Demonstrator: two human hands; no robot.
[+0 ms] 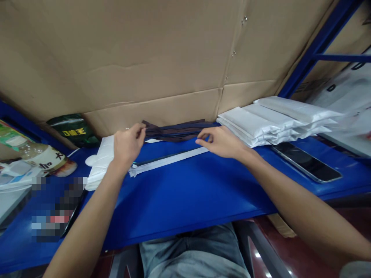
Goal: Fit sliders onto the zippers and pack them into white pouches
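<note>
My left hand point(129, 143) is above the left end of a bundle of dark brown and navy strips point(176, 131). Its fingers are curled together by the tip of a brown strip; whether they grip anything is hidden. Near the bundle's right end hovers my right hand point(222, 142), fingers bent, with a small gap between thumb and forefinger and nothing visible in it. In front of the bundle, a stack of narrow white strips point(171, 160) lies slantwise on the blue table point(179, 193), its right end passing under my right hand.
White padded packets point(269, 119) are piled at right, beside a phone point(307, 162). White quilted sheets point(101, 164) lie left, near a bottle point(46, 156) and a dark green pouch point(72, 130). A cardboard wall point(162, 58) stands behind; a blurred-out object point(58, 212) lies front left.
</note>
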